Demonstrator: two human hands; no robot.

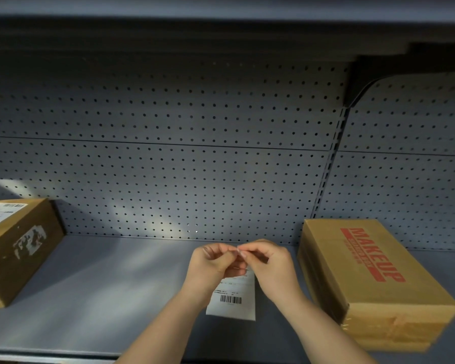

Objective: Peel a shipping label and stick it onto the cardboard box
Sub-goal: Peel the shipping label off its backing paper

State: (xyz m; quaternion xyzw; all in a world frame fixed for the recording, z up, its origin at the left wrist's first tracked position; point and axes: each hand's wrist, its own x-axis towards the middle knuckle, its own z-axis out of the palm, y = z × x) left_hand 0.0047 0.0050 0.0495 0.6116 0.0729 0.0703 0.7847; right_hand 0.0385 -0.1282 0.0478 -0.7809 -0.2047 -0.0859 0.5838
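A white shipping label (233, 298) with a barcode hangs between my wrists above the shelf. Its top edge is pinched by both hands. My left hand (210, 264) and my right hand (268, 261) meet fingertip to fingertip at that top edge, fingers closed on the paper. To the right stands a cardboard box (373, 279) printed with red "MAKEUP" lettering, resting on more flat boxes. At the far left lies another cardboard box (19, 248) that carries a white label on top and torn sticker remains on its side.
The grey metal shelf (103, 298) stretches between the two boxes. A perforated back panel (168, 166) rises behind it, with an upper shelf and a dark bracket (365, 82) at the top right.
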